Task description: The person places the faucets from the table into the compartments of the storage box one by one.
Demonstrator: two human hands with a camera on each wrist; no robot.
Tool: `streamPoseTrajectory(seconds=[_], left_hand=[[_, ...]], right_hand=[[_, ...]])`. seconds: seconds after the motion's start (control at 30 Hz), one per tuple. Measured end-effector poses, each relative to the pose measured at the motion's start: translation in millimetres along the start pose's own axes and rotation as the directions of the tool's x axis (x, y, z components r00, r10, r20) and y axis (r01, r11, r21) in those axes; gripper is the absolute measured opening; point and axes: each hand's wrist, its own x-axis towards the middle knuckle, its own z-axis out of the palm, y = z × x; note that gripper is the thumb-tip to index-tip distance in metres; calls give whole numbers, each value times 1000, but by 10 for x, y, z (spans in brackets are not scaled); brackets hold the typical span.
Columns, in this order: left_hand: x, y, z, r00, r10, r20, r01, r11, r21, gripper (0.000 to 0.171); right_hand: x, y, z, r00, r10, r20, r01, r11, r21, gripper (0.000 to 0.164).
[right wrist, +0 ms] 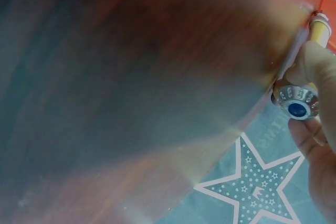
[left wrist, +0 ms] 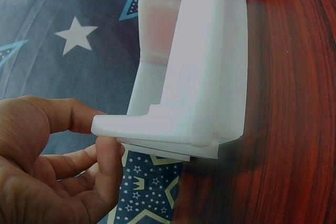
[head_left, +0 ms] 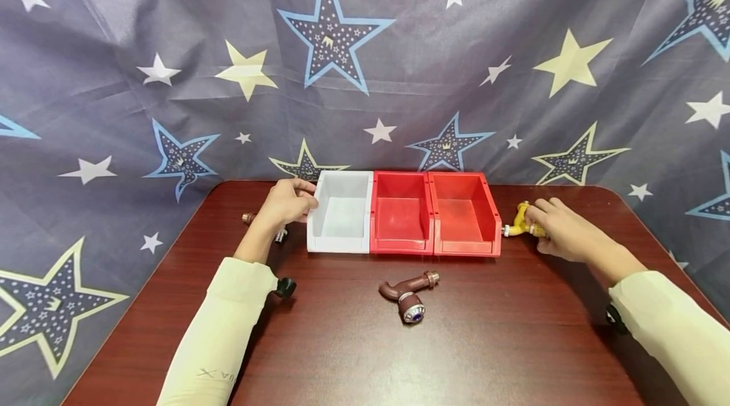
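Observation:
My left hand (head_left: 283, 203) pinches the left wall of a white open-front bin (head_left: 339, 246) between thumb and fingers; the left wrist view shows the white bin's wall (left wrist: 191, 61) in that grip. On the right, my right hand (head_left: 570, 232) grips a yellow water tap (head_left: 518, 227), whose spout end points towards the bins. Its ribbed silver knob with a blue centre (right wrist: 297, 109) shows between thumb and fingers in the right wrist view. A brown tap (head_left: 407, 295) lies on the table in front of the bins. Another brown tap (head_left: 248, 218) is mostly hidden behind my left wrist.
Two red bins, a middle one (head_left: 402, 246) and a right one (head_left: 466, 247), stand side by side against the white bin. All sit towards the back of the dark red wooden table (head_left: 485, 342). A star-patterned cloth (head_left: 399, 76) hangs behind the table.

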Motion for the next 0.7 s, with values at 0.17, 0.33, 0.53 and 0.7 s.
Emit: streamPoseTrajectory(seconds=[0.17,0.33,0.53,0.7], left_hand=[[5,0,-5,1000,0,-1,0,1000,3,38],[10,3,-13,1000,-10,6,10,1000,-11,40],[8,20,-17,1000,-23,16,24,999,-23,40],[4,25,-16,999,-30,18,30,999,-25,41]], right_hand=[[-11,17,-24,1000,7,4,-7,1000,-10,50],[-23,40,-89,1000,-5,-18,5,1000,-6,48],[-46,70,-167,999,-1,-34,0,1000,-24,50],[-37,97,-246,999,1,-37,-2,1000,-31,53]])
